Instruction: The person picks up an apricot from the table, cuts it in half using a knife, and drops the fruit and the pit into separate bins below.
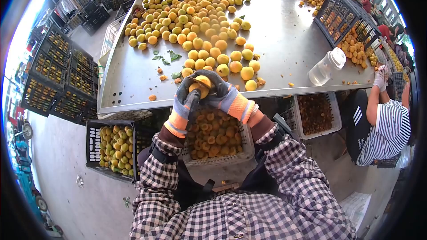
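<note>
My left hand [183, 102], in a dark-palmed glove with an orange cuff, is closed around an orange-yellow apricot [199, 90] at the table's near edge. My right hand [224, 95], gloved alike, closes in from the other side with its fingers against the fruit. A thin dark blade, like that of a small knife [194, 79], crosses the apricot; its handle is hidden in my right hand. Just beyond my fingers lie loose whole apricots [213, 52]. Below my hands stands a pale crate [218, 160] filled with halved apricots [213, 135].
The metal table [280, 40] carries a large apricot pile, green leaves [173, 56] and a lidded plastic bottle [327, 66]. A black crate [336, 15] stands at its right. Below are a crate of fruit [116, 149] and a bin of brown scraps [315, 113]. A person in stripes [387, 124] sits at right.
</note>
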Action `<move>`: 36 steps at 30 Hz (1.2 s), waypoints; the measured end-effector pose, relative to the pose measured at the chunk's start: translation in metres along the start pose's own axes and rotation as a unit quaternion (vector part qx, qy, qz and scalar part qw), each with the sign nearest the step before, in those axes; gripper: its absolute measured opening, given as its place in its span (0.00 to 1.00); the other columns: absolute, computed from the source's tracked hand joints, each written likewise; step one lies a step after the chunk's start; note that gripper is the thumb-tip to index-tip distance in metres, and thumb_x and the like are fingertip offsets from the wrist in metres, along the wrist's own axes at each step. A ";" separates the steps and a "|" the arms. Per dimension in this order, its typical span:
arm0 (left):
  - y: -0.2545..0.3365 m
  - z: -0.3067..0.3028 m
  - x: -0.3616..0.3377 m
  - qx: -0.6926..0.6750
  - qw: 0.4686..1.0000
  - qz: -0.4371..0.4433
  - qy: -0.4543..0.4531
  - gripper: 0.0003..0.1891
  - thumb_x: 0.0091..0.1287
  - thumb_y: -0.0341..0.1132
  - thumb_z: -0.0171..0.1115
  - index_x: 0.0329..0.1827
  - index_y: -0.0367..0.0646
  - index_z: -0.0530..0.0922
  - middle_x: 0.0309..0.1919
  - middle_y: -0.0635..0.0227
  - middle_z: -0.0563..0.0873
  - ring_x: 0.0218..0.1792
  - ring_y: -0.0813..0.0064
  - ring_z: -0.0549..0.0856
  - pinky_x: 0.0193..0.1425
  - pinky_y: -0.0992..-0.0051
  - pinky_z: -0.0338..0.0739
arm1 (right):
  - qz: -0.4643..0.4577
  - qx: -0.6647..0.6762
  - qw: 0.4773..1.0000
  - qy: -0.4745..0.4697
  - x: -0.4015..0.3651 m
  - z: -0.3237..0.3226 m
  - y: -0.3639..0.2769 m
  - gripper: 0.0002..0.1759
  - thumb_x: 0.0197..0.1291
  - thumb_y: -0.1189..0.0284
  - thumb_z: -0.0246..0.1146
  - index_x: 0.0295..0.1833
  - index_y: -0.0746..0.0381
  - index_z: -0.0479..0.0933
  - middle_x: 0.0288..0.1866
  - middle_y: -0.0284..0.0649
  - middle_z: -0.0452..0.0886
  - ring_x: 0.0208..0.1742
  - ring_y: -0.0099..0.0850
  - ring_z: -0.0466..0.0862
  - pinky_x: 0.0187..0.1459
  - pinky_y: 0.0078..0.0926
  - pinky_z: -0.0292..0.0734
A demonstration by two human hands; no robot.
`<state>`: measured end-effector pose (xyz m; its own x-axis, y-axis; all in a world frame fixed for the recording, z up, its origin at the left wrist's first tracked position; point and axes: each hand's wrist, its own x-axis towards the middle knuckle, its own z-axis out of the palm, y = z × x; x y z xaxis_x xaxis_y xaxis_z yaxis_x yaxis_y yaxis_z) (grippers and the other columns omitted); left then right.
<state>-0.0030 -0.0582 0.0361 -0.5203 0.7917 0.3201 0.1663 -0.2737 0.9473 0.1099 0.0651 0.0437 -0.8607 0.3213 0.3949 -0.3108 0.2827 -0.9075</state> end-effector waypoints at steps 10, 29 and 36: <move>0.025 -0.005 0.006 -0.113 0.983 -0.123 -0.079 0.28 0.64 0.35 0.56 0.68 0.36 0.66 0.58 0.63 0.77 0.54 0.72 0.79 0.53 0.73 0.78 | 0.149 0.216 0.965 0.014 0.006 -0.017 -0.020 0.37 0.51 0.77 0.71 0.68 0.57 0.65 0.60 0.33 0.75 0.62 0.24 0.73 0.63 0.23 0.69; 0.007 -0.008 0.015 -0.112 0.983 -0.138 -0.051 0.26 0.64 0.29 0.62 0.67 0.42 0.68 0.48 0.66 0.82 0.41 0.79 0.82 0.40 0.79 0.79 | 0.126 0.114 0.984 -0.059 0.009 -0.012 -0.002 0.35 0.52 0.83 0.67 0.68 0.60 0.67 0.64 0.33 0.74 0.62 0.19 0.71 0.64 0.20 0.67; 0.020 -0.004 0.001 -0.186 0.946 -0.265 -0.035 0.23 0.64 0.31 0.63 0.62 0.39 0.71 0.47 0.70 0.82 0.42 0.81 0.82 0.42 0.80 0.79 | 0.099 0.131 0.955 0.247 0.020 -0.025 -0.035 0.14 0.64 0.76 0.59 0.55 0.62 0.75 0.27 0.31 0.76 0.21 0.16 0.72 0.20 0.15 0.67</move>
<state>-0.0037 -0.0652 0.0557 -0.3888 0.9025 -0.1851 -0.4153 0.0077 0.9097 0.1136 0.0844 0.0876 -0.6373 0.7511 0.1723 -0.3081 -0.0434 -0.9504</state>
